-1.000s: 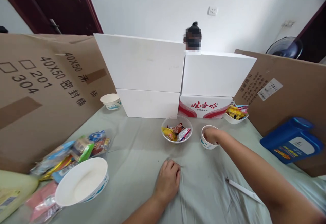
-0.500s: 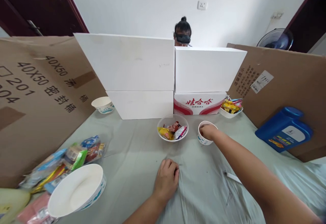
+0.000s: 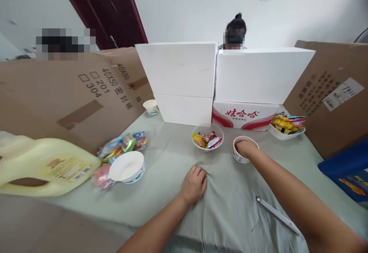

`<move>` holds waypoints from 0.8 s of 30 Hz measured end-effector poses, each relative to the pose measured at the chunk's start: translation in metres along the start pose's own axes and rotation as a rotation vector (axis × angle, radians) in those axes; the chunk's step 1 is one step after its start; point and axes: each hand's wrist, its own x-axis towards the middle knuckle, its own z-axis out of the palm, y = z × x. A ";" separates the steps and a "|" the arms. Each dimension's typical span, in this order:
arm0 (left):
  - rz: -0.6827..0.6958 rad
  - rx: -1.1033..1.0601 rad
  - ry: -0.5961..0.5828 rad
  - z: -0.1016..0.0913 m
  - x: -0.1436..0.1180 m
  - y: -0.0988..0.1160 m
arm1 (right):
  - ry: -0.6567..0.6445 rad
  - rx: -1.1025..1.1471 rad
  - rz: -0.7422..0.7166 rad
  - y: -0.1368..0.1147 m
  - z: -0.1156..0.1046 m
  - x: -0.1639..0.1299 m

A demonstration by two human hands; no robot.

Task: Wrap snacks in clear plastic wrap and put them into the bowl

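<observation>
White paper cup (image 3: pixel 243 155) at two o'clock takes the right hand (image 3: pixel 245 147), fingers dipped inside, grip hidden. Left hand (image 3: pixel 194 184) rests curled, holding nothing, on the desk (image 3: pixel 161 191) at six o'clock; the snack bowl (image 3: pixel 207 137) sits at twelve.

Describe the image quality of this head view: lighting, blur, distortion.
Head view: even, soft indoor light with only faint shadows under the right hand in the paper cup and the left hand; wide-angle lens bows the cardboard panel and stretches the yellow jug at the edge; the centre is sharp, and the blue jug is cropped.
</observation>
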 end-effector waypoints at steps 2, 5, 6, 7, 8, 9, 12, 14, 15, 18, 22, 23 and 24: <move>0.019 0.018 0.028 0.002 -0.001 0.000 | -0.004 0.017 -0.012 0.000 -0.001 -0.001; 0.040 0.042 0.050 0.004 -0.002 0.000 | -0.007 0.052 -0.027 0.002 -0.004 -0.002; 0.039 0.050 0.050 0.004 -0.003 -0.001 | -0.001 0.066 -0.029 0.003 -0.005 -0.003; 0.035 0.056 0.048 0.005 -0.003 -0.001 | 0.011 0.082 -0.030 0.005 -0.005 -0.005; 0.032 0.061 0.044 0.005 -0.003 -0.002 | 0.030 0.100 -0.029 0.006 -0.006 -0.008; 0.030 0.064 0.040 0.005 -0.003 -0.002 | 0.058 0.121 -0.024 0.008 -0.006 -0.014; 0.029 0.068 0.029 0.006 -0.003 -0.002 | 0.207 0.204 0.014 0.009 -0.003 -0.042; 0.029 0.070 0.023 0.006 -0.003 -0.002 | 0.346 0.280 0.034 0.000 0.007 -0.068; 0.029 0.070 0.021 0.006 -0.003 -0.001 | 0.407 0.325 0.028 -0.009 0.015 -0.080; 0.033 0.064 0.015 0.004 -0.003 0.000 | 0.507 0.468 -0.067 -0.048 0.052 -0.111; 0.035 0.040 0.014 0.001 -0.003 0.000 | 0.541 0.603 -0.208 -0.102 0.116 -0.125; 0.035 0.031 0.014 0.000 -0.003 0.000 | 0.561 0.623 -0.222 -0.110 0.129 -0.125; 0.033 0.021 0.013 0.000 -0.003 0.000 | 0.585 0.640 -0.231 -0.116 0.140 -0.125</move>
